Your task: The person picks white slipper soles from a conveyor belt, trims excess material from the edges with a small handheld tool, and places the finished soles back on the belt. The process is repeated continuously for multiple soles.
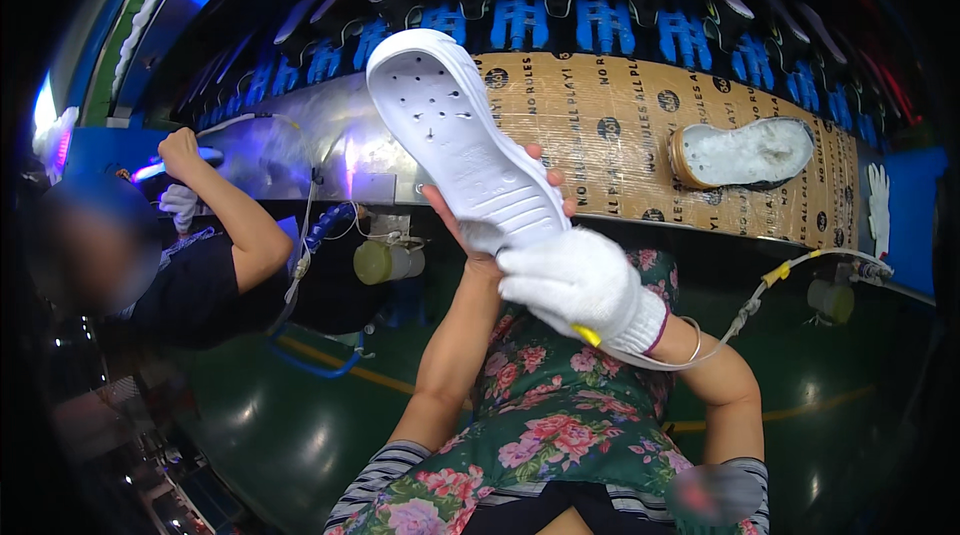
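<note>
A white moulded shoe sole (462, 140) is tilted up over the bench edge, its toe end with small dark holes pointing up and left. My bare left hand (480, 235) grips it from beneath near the heel, with fingertips showing along the right edge. At the heel end, my right hand (575, 280) in a white knitted glove has its fingers curled. What they close on is hidden. A pale hose (742, 313) with yellow tape runs from the right end of the bench to my right wrist. A yellow piece (586, 335) shows below the glove's palm.
On the cardboard-covered bench (590, 140) lies a sole with a brown rim and whitish filling (755, 153). Behind are blue clamps (602, 27) holding dark shoe forms. White gloves (878, 205) hang at the right. A co-worker's arm (235, 205) reaches over the bench at left, near a glowing light.
</note>
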`<action>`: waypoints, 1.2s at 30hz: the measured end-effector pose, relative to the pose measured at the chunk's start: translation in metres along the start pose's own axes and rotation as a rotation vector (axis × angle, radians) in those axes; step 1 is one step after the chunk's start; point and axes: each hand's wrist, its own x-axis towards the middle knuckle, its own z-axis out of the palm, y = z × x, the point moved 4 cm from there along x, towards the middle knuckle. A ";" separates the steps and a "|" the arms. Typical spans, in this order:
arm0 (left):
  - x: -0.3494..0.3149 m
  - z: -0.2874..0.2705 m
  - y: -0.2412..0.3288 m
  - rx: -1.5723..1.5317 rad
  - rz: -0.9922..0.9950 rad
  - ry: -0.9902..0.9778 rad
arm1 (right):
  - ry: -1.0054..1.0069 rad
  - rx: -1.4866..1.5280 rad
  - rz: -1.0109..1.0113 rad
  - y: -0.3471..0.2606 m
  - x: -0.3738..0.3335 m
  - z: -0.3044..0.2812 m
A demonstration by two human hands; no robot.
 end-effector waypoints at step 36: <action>0.020 -0.005 0.032 0.246 -0.636 -0.213 | -0.221 0.163 0.102 -0.012 -0.004 -0.006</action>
